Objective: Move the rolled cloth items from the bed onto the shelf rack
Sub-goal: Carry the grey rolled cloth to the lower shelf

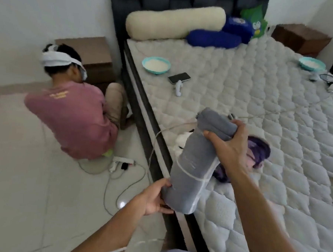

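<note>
Quilted white mattress (pixel 259 111) fills the right side; near its left edge we hold a grey rolled cloth (pixel 194 162) tilted, lifted above it. Our right hand (pixel 230 146) clamps its upper end, our left hand (pixel 154 198) cups its lower end. Purple cloth (pixel 257 150) lies just behind.

Both hands closed: left hand (pixel 152 197) low, right hand (pixel 229 143) higher, arms extended.

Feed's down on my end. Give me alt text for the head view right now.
Both hands hold a grey rolled cloth bundle tilted over the edge of the white quilted mattress: right hand near its top, left hand at its bottom. A purple cloth lies behind it; a person in a pink shirt crouches on the floor.
</note>
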